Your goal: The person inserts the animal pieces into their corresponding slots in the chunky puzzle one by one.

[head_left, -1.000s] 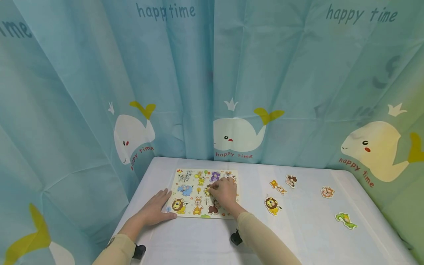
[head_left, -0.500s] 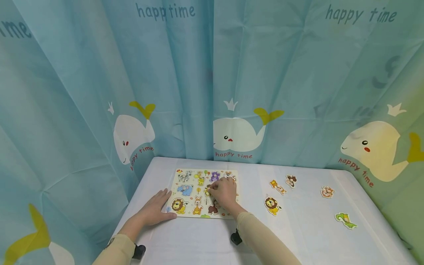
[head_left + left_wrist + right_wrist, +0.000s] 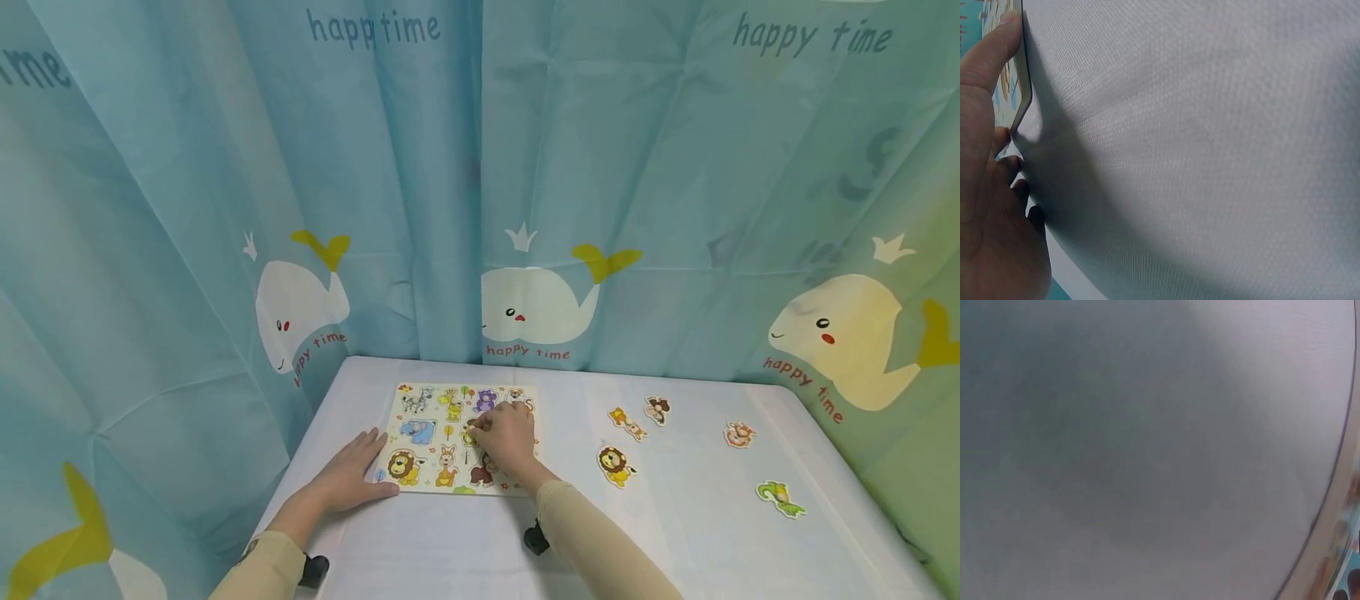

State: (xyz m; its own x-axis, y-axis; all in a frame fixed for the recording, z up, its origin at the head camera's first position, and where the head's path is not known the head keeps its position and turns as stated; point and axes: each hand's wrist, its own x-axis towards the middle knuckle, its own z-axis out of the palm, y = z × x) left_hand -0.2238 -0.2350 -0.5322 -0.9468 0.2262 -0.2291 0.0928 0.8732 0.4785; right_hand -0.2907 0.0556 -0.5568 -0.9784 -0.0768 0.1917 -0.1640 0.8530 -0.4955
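Observation:
In the head view a puzzle board [image 3: 430, 489] with animal pictures lies on the table. My left hand [image 3: 347, 475] rests along its left edge, fingers against the side and thumb [image 3: 994, 53] on the front corner in the left wrist view. Over the middle of the board, my right hand [image 3: 510, 437] pinches a small yellow and brown animal puzzle piece [image 3: 469, 434], mostly covered by the fingers. An elephant [image 3: 418, 432], a lion [image 3: 402, 467] and a kangaroo [image 3: 446, 467] show on the board. The right wrist view catches mainly white cloth and the board's edge [image 3: 1335, 506].
Loose animal pieces lie right of the board: a lion [image 3: 616, 467], an orange one [image 3: 627, 422], a brown one [image 3: 657, 410], another orange one [image 3: 739, 434] and a green one [image 3: 781, 498]. A blue curtain [image 3: 435, 208] hangs behind the white-covered table [image 3: 675, 533].
Both hands stay in nearly the same place on the board. Only the head view shifts very slightly.

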